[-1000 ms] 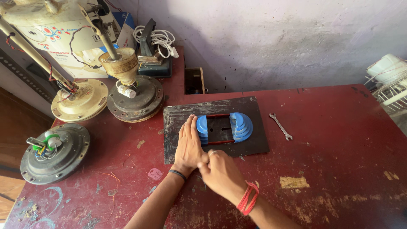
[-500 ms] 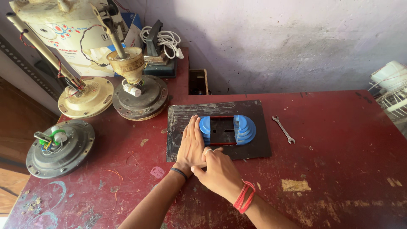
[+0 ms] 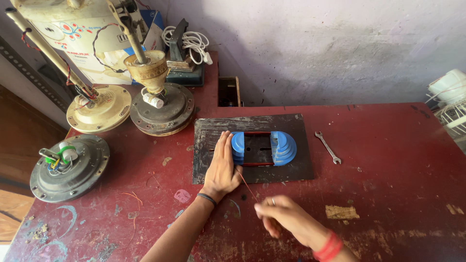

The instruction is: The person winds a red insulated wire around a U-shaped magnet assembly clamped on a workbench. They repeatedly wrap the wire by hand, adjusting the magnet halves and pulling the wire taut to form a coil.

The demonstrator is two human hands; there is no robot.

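Note:
A dark metal plate [image 3: 296,167] lies on the red table and carries two blue stepped half-round formers [image 3: 283,147] with a red-edged slot between them. My left hand [image 3: 222,166] lies flat on the plate, its fingers against the left blue former. My right hand [image 3: 279,217] is nearer me, blurred, with its fingers pinched on a thin reddish copper wire [image 3: 246,185] that runs up toward the left former.
A small spanner [image 3: 327,147] lies right of the plate. Three ceiling fan motors [image 3: 162,109] [image 3: 99,107] [image 3: 68,167] stand at the left. A white cord and a dark tool [image 3: 187,48] sit at the back. A white wire rack [image 3: 449,104] is at the right edge.
My right hand has drawn back from the plate toward me, pulling the thin wire out with it. My left hand stays flat on the plate.

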